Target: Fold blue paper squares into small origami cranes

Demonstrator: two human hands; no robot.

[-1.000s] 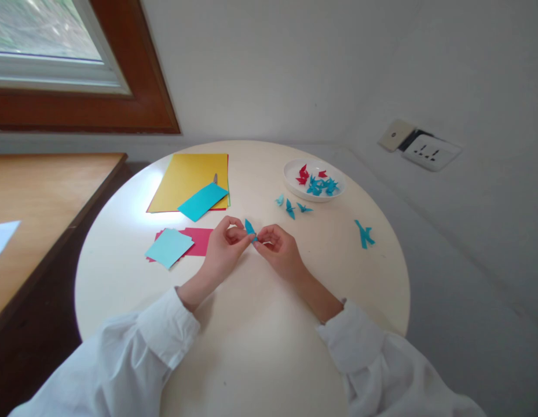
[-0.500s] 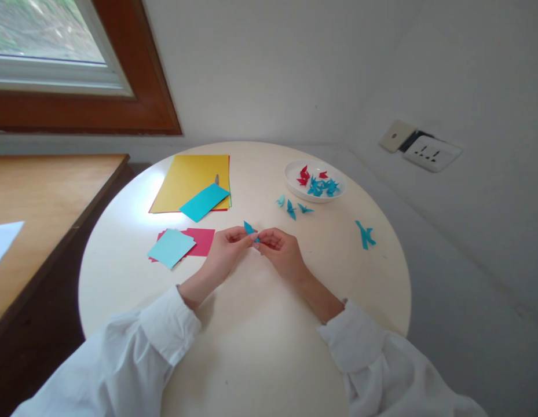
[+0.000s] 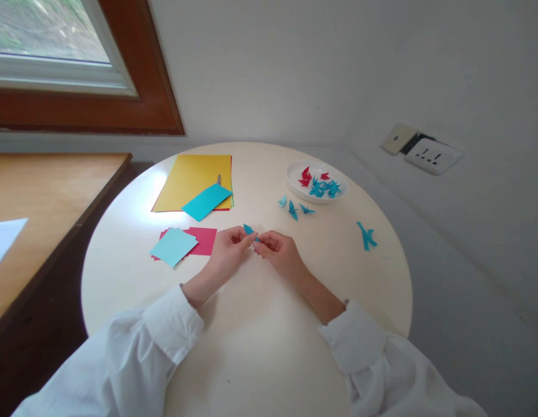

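Blue paper [image 3: 248, 229] (white plate [image 3: 294, 176])

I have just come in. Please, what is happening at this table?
A person pinches a small folded blue paper with the left hand and right hand, above the round table. Three folded figures lie in front of a white dish, which holds red figures and blue figures. On the left lies flat coloured paper.

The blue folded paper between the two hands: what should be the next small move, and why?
Perhaps the right hand should gently crease the near end of the blue folded paper while the left hand steadies it. Both hands seem to pinch it close together there, and its pointed far end sticks out.
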